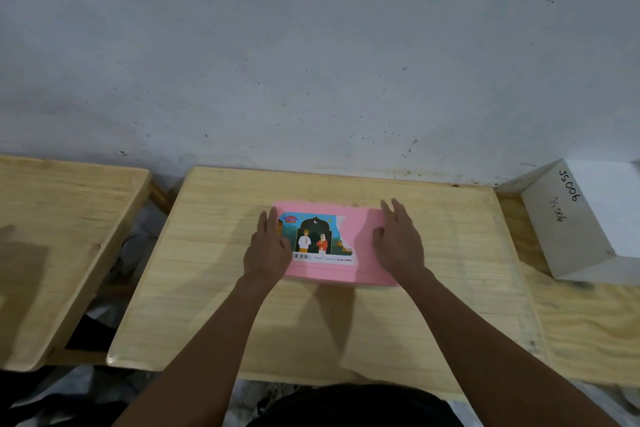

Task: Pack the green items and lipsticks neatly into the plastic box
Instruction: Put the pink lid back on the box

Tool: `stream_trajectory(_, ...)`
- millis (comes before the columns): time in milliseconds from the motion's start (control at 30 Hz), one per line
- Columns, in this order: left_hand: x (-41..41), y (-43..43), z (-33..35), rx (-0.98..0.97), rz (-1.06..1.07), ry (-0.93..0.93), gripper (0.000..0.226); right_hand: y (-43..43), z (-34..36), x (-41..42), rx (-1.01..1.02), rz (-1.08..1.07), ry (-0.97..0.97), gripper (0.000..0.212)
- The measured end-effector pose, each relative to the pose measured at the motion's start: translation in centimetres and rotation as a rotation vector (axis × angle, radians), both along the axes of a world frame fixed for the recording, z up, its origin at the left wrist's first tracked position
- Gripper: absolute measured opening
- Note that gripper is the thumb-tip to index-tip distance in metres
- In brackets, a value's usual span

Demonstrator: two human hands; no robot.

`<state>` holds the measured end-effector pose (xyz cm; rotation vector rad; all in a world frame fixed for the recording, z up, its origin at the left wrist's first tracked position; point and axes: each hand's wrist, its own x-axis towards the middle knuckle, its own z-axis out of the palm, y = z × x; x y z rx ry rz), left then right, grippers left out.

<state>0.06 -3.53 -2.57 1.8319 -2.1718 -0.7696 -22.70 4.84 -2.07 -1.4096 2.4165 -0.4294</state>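
Observation:
A pink plastic box (356, 246) lies flat in the middle of the wooden table (214, 288), its lid on and a partly torn picture label on top. My left hand (266, 250) rests flat against the box's left end with straight fingers. My right hand (398, 243) lies flat on the right part of the lid, fingers straight and pointing away from me. No green items or lipsticks are in view; the lid hides the box's inside.
A second wooden table (62, 239) stands to the left across a gap. A white box (588, 218) marked "JS 006" sits at the right on a lower wooden surface. A grey wall (311, 62) runs right behind the tables.

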Motion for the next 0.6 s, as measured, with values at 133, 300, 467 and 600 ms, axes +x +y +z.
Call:
stream_trajectory(133, -0.7, -1.8, -0.1, 0.017, -0.083, -0.068, 0.065, -0.9, -0.8, 0.6, 0.025, 0.061, 0.092, 0.067)
stream_trajectory(300, -1.1, -2.4, -1.1, -0.061, -0.061, -0.020, 0.058, -0.9, -1.6, 0.7, -0.008, 0.056, 0.120, 0.064)
stream_trajectory(467, -1.2, -2.5, -1.7, -0.094, -0.073, -0.058, 0.061, -1.1, -1.7, 0.7, 0.018, 0.065, 0.132, 0.066)
stream_trajectory(600, -1.5, -2.4, -1.3, -0.133, -0.055, -0.069, 0.062, -1.0, -1.6, 1.0, 0.018, 0.059, 0.143, 0.059)
